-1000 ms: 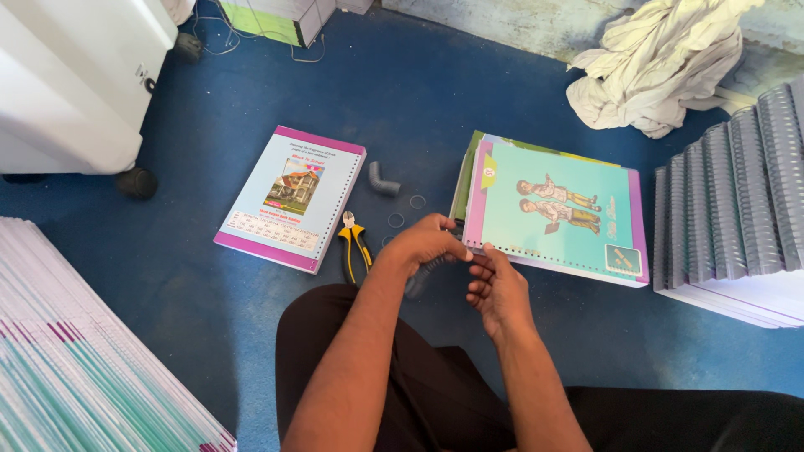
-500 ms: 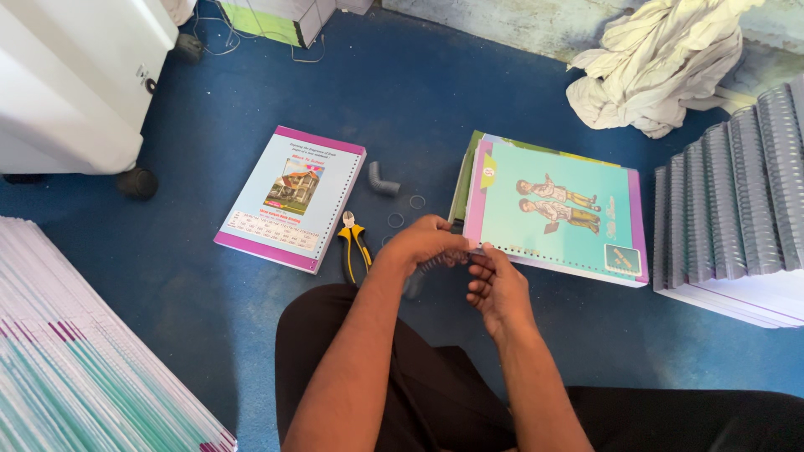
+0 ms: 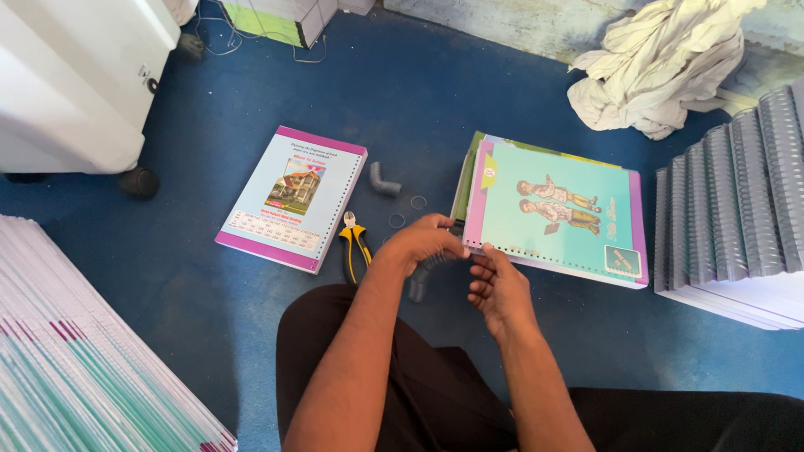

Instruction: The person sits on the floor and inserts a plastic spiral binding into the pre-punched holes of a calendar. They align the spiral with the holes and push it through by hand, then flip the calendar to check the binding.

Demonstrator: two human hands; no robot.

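My left hand (image 3: 423, 243) is closed with its fingertips pinched at the near left corner of a teal booklet (image 3: 557, 209), which tops a small stack with a pink punched edge. My right hand (image 3: 496, 286) sits just below that corner; its thumb touches the punched edge and its fingers are curled. What it holds is unclear. A short grey coil piece (image 3: 416, 285) shows under my left hand. Yellow-handled pliers (image 3: 355, 247) lie just left of that hand.
A bound light-blue booklet (image 3: 293, 197) lies to the left. A grey elbow piece (image 3: 383, 180) and two small rings (image 3: 417, 202) lie on the blue floor. Spiral-bound stacks (image 3: 737, 209) stand at right, loose sheets (image 3: 75, 368) at lower left, a white machine (image 3: 75, 75) and a cloth (image 3: 662, 59) farther off.
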